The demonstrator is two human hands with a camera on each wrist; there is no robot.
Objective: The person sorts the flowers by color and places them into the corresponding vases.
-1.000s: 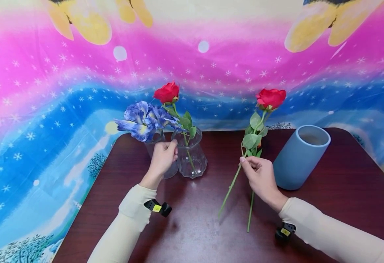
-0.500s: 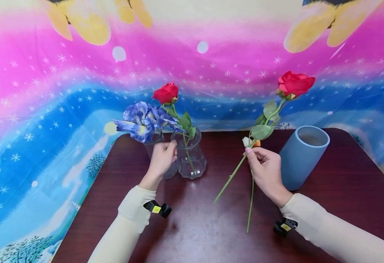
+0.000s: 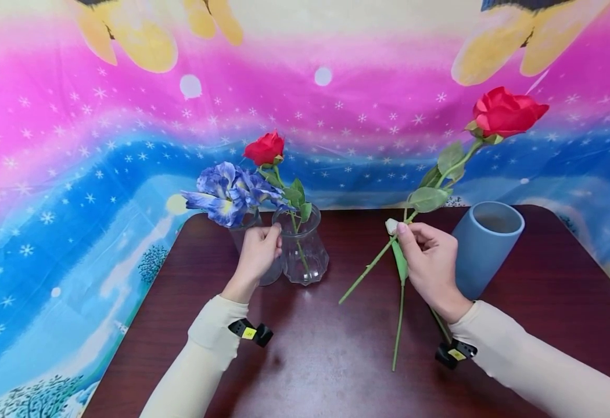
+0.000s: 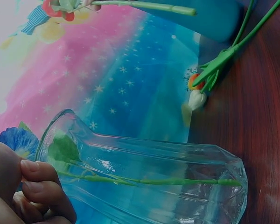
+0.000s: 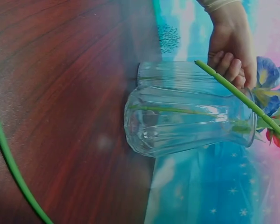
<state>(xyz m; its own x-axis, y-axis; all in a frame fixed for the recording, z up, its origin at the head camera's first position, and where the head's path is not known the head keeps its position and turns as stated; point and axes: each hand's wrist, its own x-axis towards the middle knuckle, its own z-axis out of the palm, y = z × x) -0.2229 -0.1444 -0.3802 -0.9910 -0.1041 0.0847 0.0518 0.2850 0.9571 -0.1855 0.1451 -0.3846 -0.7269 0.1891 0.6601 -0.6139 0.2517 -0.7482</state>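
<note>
My right hand [image 3: 430,264] pinches the stem of a red rose [image 3: 509,111] between thumb and fingertips. The rose leans up to the right, its bare stem end pointing down to the left over the table. My left hand [image 3: 258,252] is curled at the rim of a flared clear glass vase [image 3: 306,261], gripping there. Inside that vase stands another red rose [image 3: 265,148], its stem visible through the glass. Just behind the left hand, a ribbed glass vase [image 5: 177,77] holds a blue iris [image 3: 226,191].
A white tulip [image 4: 197,100] and an orange tulip [image 4: 194,81] lie on the dark wooden table [image 3: 331,360] below the right hand. A blue-grey vase [image 3: 488,249] stands to the right of that hand. A printed backdrop [image 3: 336,116] hangs behind the table.
My right hand has raised the rose off the table, up and to the right, uncovering the white tulip. The left hand stays still at the vase rim.
</note>
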